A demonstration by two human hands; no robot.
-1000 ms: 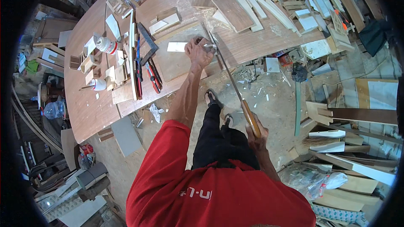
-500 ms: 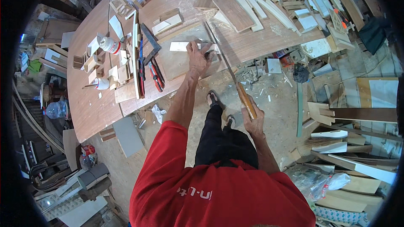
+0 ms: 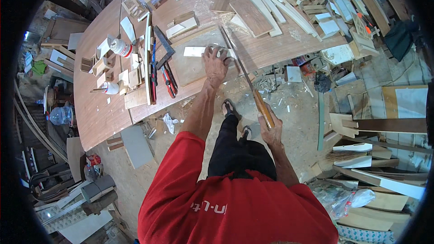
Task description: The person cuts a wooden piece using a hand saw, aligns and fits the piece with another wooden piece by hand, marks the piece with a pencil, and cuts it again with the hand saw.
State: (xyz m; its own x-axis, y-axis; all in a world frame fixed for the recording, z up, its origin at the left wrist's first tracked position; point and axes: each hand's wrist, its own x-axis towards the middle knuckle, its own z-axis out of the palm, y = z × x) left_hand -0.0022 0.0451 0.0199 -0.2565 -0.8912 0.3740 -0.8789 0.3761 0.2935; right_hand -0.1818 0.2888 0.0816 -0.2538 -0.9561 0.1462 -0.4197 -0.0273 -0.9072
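Note:
My left hand presses down on a short pale wooden strip, its fingers bent over the right part. The strip lies crosswise on a flat board near the table's front edge. My right hand is wrapped round the wooden handle of a handsaw, below the table edge. Its long narrow blade slants up and left, passing close to the strip's right end. Whether the teeth touch the wood I cannot tell.
Left of the board lie a dark try square, red-and-black pliers and a white glue bottle. Brown panels and long strips cover the back of the table. Offcuts litter the floor.
My left hand has shifted slightly on the strip, and its fingers are now more spread over it. The saw stays in my right hand, nearly in the same position.

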